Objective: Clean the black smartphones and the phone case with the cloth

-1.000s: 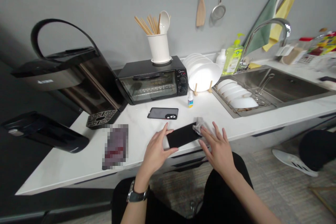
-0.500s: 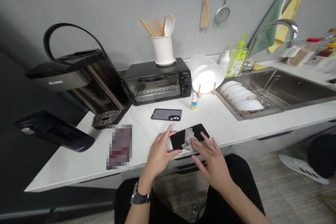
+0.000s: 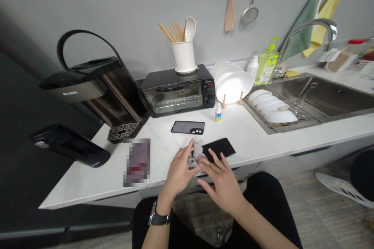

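A black smartphone [image 3: 221,148] lies flat near the counter's front edge, dark screen up. My left hand [image 3: 179,168] grips its left end between thumb and fingers. Against that end a crumpled whitish tissue [image 3: 198,149] rests on the screen, under the fingertips of my right hand [image 3: 223,186]. The other fingers of that hand are spread over the phone's lower edge. Just behind the phone lies a dark phone case [image 3: 187,127] with camera cutouts. A small white spray bottle [image 3: 218,113] with a blue and yellow label stands to the right of the case.
At the back stand a toaster oven [image 3: 175,95] and a rack of white plates [image 3: 233,85]. To the left are a large dark dispenser [image 3: 113,93], a black flask [image 3: 70,146] and a blurred-out item [image 3: 138,163]. The sink [image 3: 330,99] lies to the right.
My right hand has slid left across the phone with the tissue, from the screen's middle to its left end. The left hand keeps its hold. The view has shifted slightly.
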`<move>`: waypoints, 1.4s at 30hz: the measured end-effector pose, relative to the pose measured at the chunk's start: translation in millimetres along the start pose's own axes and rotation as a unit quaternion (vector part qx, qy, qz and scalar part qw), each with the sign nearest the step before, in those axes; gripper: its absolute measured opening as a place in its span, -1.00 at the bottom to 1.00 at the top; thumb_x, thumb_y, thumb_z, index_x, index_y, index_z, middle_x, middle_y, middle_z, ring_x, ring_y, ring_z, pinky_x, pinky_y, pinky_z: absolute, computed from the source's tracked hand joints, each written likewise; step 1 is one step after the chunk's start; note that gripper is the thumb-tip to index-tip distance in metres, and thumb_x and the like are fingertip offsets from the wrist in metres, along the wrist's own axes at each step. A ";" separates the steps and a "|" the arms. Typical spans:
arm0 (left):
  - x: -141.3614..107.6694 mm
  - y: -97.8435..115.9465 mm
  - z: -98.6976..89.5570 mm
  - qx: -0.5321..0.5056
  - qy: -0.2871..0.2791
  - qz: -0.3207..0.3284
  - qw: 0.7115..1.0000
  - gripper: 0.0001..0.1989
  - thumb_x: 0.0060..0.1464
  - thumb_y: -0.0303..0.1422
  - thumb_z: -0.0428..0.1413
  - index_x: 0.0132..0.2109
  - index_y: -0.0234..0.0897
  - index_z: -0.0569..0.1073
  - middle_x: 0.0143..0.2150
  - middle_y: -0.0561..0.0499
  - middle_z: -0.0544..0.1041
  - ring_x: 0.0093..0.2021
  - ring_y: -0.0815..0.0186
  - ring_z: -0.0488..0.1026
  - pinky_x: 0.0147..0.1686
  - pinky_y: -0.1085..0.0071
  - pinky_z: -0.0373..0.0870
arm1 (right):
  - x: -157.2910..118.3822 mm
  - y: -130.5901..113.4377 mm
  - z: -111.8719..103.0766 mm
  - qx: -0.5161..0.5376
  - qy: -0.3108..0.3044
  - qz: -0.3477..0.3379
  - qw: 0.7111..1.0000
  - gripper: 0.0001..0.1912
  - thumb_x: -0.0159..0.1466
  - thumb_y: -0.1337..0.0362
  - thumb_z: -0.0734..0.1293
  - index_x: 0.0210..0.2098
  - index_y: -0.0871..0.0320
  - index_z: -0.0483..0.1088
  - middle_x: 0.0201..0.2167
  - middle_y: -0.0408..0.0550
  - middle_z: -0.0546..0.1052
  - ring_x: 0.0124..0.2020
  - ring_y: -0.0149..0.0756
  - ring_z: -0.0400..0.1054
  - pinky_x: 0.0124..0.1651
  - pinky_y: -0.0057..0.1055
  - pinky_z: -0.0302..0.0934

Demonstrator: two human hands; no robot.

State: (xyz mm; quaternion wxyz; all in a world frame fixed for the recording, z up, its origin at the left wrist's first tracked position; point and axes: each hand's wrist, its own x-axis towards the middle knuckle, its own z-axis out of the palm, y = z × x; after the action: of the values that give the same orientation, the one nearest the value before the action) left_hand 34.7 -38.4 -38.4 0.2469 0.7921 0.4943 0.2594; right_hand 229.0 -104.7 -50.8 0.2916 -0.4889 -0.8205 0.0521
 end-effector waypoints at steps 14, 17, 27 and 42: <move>0.5 -3.6 2.3 -0.001 0.001 0.003 1.000 -0.04 0.14 -0.41 0.25 0.53 -0.04 -0.07 0.39 -0.16 0.38 0.32 0.05 0.38 0.35 -0.02 0.22 | 26.6 -16.3 16.7 0.005 0.039 0.013 0.999 -0.45 0.44 0.01 0.30 0.30 0.16 0.35 0.32 0.08 0.42 0.49 0.06 0.00 0.45 0.20 -0.01; -0.3 -2.0 1.3 -0.001 0.000 0.001 1.000 -0.02 0.15 -0.40 0.26 0.53 0.01 -0.10 0.37 -0.10 0.40 0.33 0.09 0.36 0.37 -0.01 0.19 | 3.0 -9.4 5.9 0.001 0.020 -0.005 1.000 -0.49 0.45 0.05 0.28 0.32 0.07 0.34 0.33 0.00 0.42 0.50 0.06 -0.02 0.43 0.25 0.00; 2.2 0.5 1.1 -0.014 0.003 0.016 1.000 0.03 0.15 -0.30 0.32 0.53 0.10 -0.15 0.34 -0.02 0.45 0.35 0.10 0.34 0.41 -0.04 0.09 | 10.3 42.3 -7.1 -0.090 0.094 0.119 0.984 -0.50 0.48 0.03 0.24 0.28 0.17 0.38 0.32 0.04 0.42 0.50 0.19 -0.08 0.44 0.31 -0.12; 3.0 0.5 0.3 -0.014 0.006 0.020 1.000 0.06 0.11 -0.32 0.35 0.53 0.11 -0.15 0.34 -0.02 0.45 0.36 0.09 0.33 0.40 -0.02 0.11 | -20.8 58.0 -24.4 -0.110 0.073 0.107 0.985 -0.56 0.50 0.10 0.21 0.30 0.08 0.35 0.31 -0.03 0.44 0.52 0.11 -0.10 0.43 0.30 -0.09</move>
State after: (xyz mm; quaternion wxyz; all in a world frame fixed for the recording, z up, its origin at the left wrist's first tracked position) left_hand 36.3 -35.9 -37.7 0.2496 0.7966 0.4765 0.2757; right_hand 294.0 -96.9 -61.1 0.2881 -0.6053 -0.7407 -0.0433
